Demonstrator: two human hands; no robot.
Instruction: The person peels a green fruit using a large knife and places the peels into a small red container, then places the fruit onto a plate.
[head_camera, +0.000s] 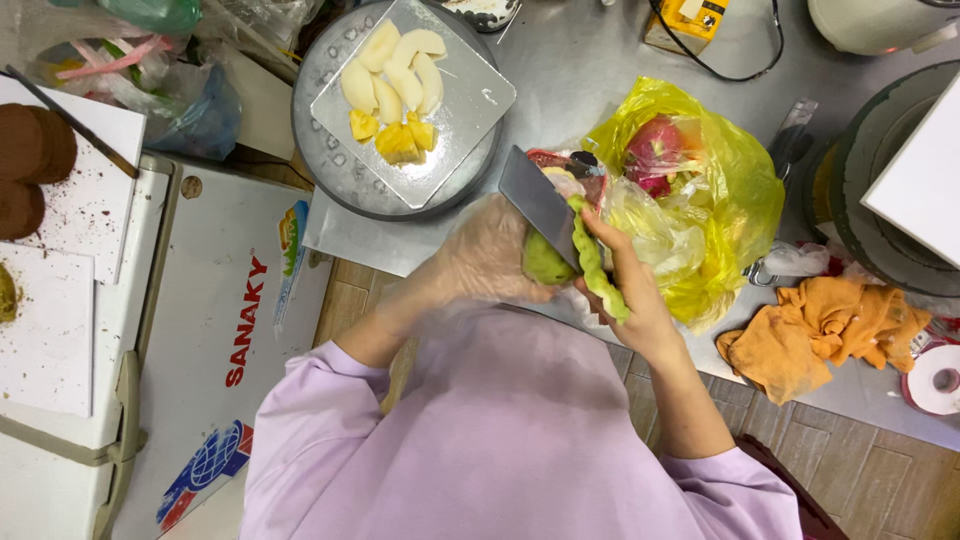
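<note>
- While cupped in the gloved left hand (480, 255), green fruit (545, 262) held off the steel counter (570, 70), just above its near edge and in front of the chest; fingers wrapped together round the fruit, likely to steady it against the blade.
- Knife (540, 205) gripped in the bare right hand (635, 300), fingers clamped on the handle, thumb laid forward along the peel; broad blade slanting up and to the left, flat against the fruit's skin.
- Long strip of green peel (597, 265) hanging from the cut, running down and to the right over the right hand; long axis nearly in line with the blade.
- Fruit's own long axis hard to tell, mostly hidden by glove and blade.
- Yellow plastic bag (725, 170) open just behind the hands, probably placed to catch scraps.
- Square tray (470, 95) of pale slices and yellow chunks set farther back on a round stand, well apart from the peeling.
</note>
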